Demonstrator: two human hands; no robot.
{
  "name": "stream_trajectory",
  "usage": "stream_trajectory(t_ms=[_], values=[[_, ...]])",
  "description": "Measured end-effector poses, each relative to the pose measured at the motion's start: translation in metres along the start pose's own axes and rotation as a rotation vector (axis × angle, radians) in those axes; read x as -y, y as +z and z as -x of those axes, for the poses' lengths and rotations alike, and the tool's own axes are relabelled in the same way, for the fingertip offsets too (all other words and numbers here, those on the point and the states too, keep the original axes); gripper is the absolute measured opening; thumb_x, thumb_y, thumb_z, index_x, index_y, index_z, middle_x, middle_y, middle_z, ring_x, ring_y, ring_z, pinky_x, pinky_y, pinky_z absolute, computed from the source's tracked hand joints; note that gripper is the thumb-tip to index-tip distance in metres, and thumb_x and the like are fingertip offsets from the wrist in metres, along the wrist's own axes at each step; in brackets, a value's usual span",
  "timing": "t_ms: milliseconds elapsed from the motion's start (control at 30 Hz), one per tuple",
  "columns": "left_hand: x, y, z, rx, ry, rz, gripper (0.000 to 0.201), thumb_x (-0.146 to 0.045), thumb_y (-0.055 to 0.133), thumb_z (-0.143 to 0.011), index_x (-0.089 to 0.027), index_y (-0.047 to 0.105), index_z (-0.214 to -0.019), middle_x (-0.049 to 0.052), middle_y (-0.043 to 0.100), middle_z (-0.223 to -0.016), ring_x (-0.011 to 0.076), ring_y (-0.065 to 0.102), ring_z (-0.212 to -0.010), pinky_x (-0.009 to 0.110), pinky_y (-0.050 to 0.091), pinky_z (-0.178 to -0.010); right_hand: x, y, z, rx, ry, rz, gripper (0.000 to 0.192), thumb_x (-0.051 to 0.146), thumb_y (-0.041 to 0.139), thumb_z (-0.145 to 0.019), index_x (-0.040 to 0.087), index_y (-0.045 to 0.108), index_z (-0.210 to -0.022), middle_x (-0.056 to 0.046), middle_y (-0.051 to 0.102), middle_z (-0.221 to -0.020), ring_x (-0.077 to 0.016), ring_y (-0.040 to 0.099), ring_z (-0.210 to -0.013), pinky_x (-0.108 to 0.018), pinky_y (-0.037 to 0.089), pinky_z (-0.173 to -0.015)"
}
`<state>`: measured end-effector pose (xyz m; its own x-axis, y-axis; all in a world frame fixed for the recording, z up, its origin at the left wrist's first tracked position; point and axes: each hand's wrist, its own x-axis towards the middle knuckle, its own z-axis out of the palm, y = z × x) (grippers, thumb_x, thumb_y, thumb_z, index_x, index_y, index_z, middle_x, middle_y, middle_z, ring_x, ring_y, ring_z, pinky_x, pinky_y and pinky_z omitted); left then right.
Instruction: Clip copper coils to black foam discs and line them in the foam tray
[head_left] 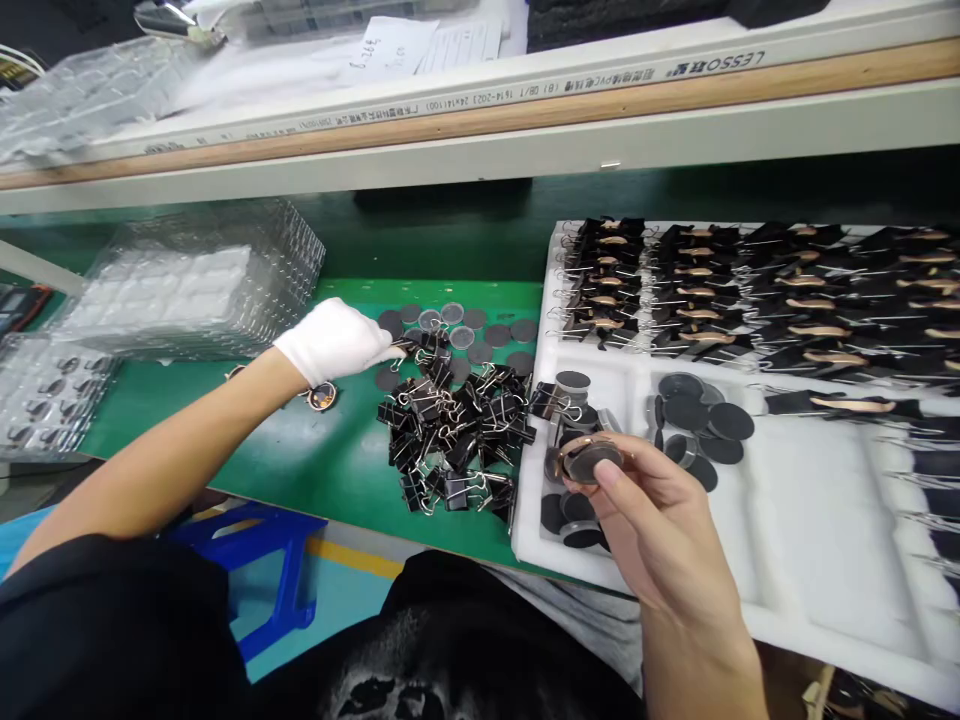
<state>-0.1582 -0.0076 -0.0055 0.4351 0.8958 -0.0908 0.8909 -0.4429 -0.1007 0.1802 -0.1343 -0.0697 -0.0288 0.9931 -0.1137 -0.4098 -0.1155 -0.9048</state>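
Note:
My left hand (339, 343), in a white glove, reaches to the upper left edge of a pile of black binder clips (465, 415). Its fingers are pinched on a binder clip (409, 346) at the pile's edge. Bare, my right hand (660, 510) grips a round dark disc with a copper-coloured rim (592, 460) between thumb and fingers, over the white foam tray (529, 535). More black and clear discs (694, 410) lie loose in the tray's compartments. Behind the clips, other discs (496, 335) are spread on the green table (285, 445).
Rows of clipped black pieces (697, 270) fill the tray's far part. Clear plastic trays (202, 280) are stacked at the left. A small round copper-coloured part (322, 396) lies below my left wrist. A shelf edge (480, 150) crosses above. A blue stool (277, 570) stands below.

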Motion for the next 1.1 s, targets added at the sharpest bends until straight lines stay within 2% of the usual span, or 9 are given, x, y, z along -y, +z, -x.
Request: stream_trajectory(t_ms=[67,133,233,300,433,533,733,933,1100], values=[[-0.002,-0.011,0.008,-0.05,0.031,0.062,0.061,-0.058,0.037,-0.107,-0.018,0.047,-0.061,-0.002,0.033,-0.057,0.0128,0.012,-0.058,0.033,0.009,-0.064,0.004,0.0,-0.001,0.051,0.01,-0.033,0.011,0.032,0.083,-0.09,0.028,0.083,-0.1,-0.002,0.079,-0.093,-0.0112,0.071,-0.082,-0.017,0.059,-0.073],[-0.016,-0.02,0.013,-0.049,0.11,0.121,0.057,-0.049,0.037,-0.108,-0.019,0.04,-0.059,-0.003,0.029,-0.056,0.0124,0.015,-0.057,0.033,0.011,-0.061,0.007,0.004,-0.003,0.102,0.041,-0.112,0.009,0.033,0.083,-0.09,0.028,0.084,-0.098,-0.002,0.078,-0.092,-0.0116,0.071,-0.083,-0.017,0.059,-0.074],[-0.059,-0.025,0.014,-0.013,0.334,0.35,0.053,-0.039,0.028,-0.109,-0.02,0.031,-0.059,-0.003,0.029,-0.053,0.0105,0.025,-0.051,0.031,0.022,-0.056,0.01,0.017,-0.006,0.12,0.107,-0.263,0.011,0.036,0.084,-0.088,0.029,0.084,-0.097,-0.002,0.078,-0.098,-0.0127,0.07,-0.088,-0.02,0.059,-0.079],[-0.093,-0.023,0.012,0.005,0.455,0.63,0.05,-0.034,0.029,-0.109,-0.02,0.032,-0.061,-0.004,0.031,-0.053,0.0094,0.027,-0.048,0.03,0.025,-0.054,0.011,0.025,-0.008,0.11,0.145,-0.332,0.014,0.039,0.085,-0.087,0.03,0.085,-0.097,-0.002,0.078,-0.106,-0.0146,0.069,-0.097,-0.023,0.058,-0.088],[-0.136,-0.018,0.003,0.036,0.456,0.857,0.046,-0.032,0.032,-0.109,-0.02,0.039,-0.065,-0.005,0.034,-0.054,0.0086,0.032,-0.049,0.029,0.029,-0.054,0.016,0.026,-0.004,0.127,0.159,-0.347,0.013,0.04,0.083,-0.088,0.028,0.085,-0.094,-0.001,0.076,-0.095,-0.0131,0.067,-0.086,-0.023,0.058,-0.085],[-0.143,-0.014,-0.002,0.104,0.432,0.927,0.044,-0.037,0.032,-0.106,-0.02,0.04,-0.066,-0.005,0.039,-0.056,0.0088,0.034,-0.051,0.027,0.032,-0.055,0.021,0.02,0.001,0.098,0.14,-0.316,0.013,0.039,0.084,-0.088,0.027,0.085,-0.092,-0.001,0.075,-0.089,-0.0107,0.065,-0.078,-0.018,0.056,-0.075],[-0.153,-0.016,0.0,0.246,0.137,0.9,0.053,-0.049,0.071,-0.076,-0.02,0.033,-0.052,-0.008,0.03,-0.045,0.0052,0.026,-0.045,0.022,0.023,-0.042,0.024,0.016,0.003,0.055,0.174,-0.232,0.016,0.037,0.089,-0.083,0.026,0.085,-0.094,-0.003,0.077,-0.088,-0.0128,0.068,-0.077,-0.02,0.058,-0.072],[-0.154,-0.018,0.004,0.282,0.097,0.825,0.056,-0.056,0.077,-0.069,-0.021,0.037,-0.052,-0.008,0.037,-0.043,0.0062,0.029,-0.042,0.025,0.021,-0.042,0.025,0.017,0.0,0.045,0.095,-0.102,0.016,0.039,0.087,-0.084,0.027,0.085,-0.094,-0.004,0.078,-0.087,-0.015,0.07,-0.074,-0.025,0.062,-0.07],[-0.153,-0.018,0.003,0.25,0.111,0.826,0.059,-0.059,0.07,-0.074,-0.021,0.032,-0.05,-0.006,0.032,-0.045,0.0067,0.025,-0.045,0.028,0.019,-0.044,0.025,0.02,-0.004,0.029,0.06,-0.079,0.02,0.041,0.089,-0.082,0.028,0.085,-0.096,-0.003,0.079,-0.083,-0.0175,0.073,-0.075,-0.029,0.064,-0.073]])
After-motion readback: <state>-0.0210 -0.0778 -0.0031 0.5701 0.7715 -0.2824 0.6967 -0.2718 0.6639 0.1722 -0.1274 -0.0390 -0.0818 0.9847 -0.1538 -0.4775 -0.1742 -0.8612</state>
